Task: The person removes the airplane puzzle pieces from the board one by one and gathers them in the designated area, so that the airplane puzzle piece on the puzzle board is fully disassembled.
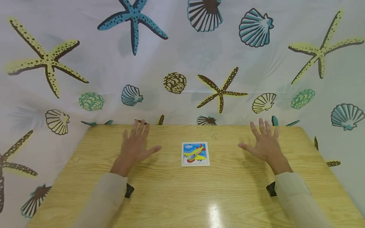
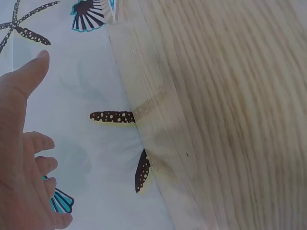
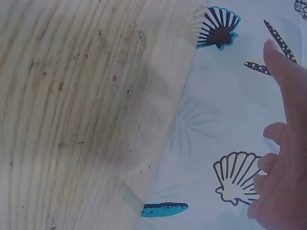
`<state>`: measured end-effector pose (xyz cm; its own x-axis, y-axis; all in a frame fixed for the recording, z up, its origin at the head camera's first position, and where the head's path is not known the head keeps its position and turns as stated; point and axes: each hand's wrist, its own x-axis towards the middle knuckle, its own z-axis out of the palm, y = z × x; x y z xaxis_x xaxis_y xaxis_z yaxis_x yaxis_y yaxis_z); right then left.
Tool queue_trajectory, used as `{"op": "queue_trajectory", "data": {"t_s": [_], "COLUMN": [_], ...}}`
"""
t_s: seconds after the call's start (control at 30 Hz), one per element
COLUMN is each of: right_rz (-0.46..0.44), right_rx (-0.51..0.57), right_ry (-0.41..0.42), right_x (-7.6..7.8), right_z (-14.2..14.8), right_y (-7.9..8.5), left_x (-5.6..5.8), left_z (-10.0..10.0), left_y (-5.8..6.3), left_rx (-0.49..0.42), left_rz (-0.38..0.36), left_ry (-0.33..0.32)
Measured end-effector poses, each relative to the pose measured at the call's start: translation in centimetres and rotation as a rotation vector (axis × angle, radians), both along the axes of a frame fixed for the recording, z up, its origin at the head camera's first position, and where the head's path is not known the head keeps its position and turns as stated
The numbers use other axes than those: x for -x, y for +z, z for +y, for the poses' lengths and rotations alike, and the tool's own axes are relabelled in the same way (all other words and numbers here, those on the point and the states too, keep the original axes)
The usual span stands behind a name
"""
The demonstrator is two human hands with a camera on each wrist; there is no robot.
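A square picture card (image 1: 195, 154) with a white border lies flat on the wooden table, showing a yellow and red airplane against a blue sky. To its left, my left hand (image 1: 134, 147) is held with fingers spread and thumb pointing toward the card. On the other side, my right hand (image 1: 265, 145) mirrors it, fingers spread and thumb turned inward. Neither hand touches the card or holds anything. In the left wrist view the left hand (image 2: 24, 158) appears at the left edge, and in the right wrist view the right hand (image 3: 285, 163) is at the right edge.
The light wooden table (image 1: 182, 196) ends at a white curtain (image 1: 159, 57) printed with starfish and shells, which rises behind it and along both sides. A dark wrist device (image 1: 129, 191) shows at the left sleeve, and another dark device (image 1: 271, 189) at the right.
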<state>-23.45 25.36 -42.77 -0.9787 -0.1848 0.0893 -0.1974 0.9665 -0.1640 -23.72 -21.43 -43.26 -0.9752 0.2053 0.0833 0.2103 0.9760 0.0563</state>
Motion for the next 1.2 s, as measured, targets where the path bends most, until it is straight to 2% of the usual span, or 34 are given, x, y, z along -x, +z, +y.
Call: {"op": "queue_trajectory", "data": {"t_s": [0.3, 0.53, 0.83, 1.2], "right_rz": [-0.006, 0.003, 0.015, -0.038], "right_rx": [-0.012, 0.0, 0.029, 0.051], "right_ry": [0.051, 0.074, 0.126, 0.154], "right_x": [-0.2, -0.1, 0.0, 0.0], "right_z": [-1.5, -2.6, -4.1, -5.7], "right_y": [-0.3, -0.9, -1.3, -1.7], "left_x": [-0.2, -0.1, -0.1, 0.0], "left_z": [1.0, 1.5, 2.5, 4.2], "left_y": [-0.3, -0.6, -0.8, -1.6], "left_rx": [-0.012, -0.021, -0.027, -0.027], "left_rz": [0.015, -0.032, -0.053, -0.069], "left_ry": [-0.024, -0.042, -0.069, -0.078]}}
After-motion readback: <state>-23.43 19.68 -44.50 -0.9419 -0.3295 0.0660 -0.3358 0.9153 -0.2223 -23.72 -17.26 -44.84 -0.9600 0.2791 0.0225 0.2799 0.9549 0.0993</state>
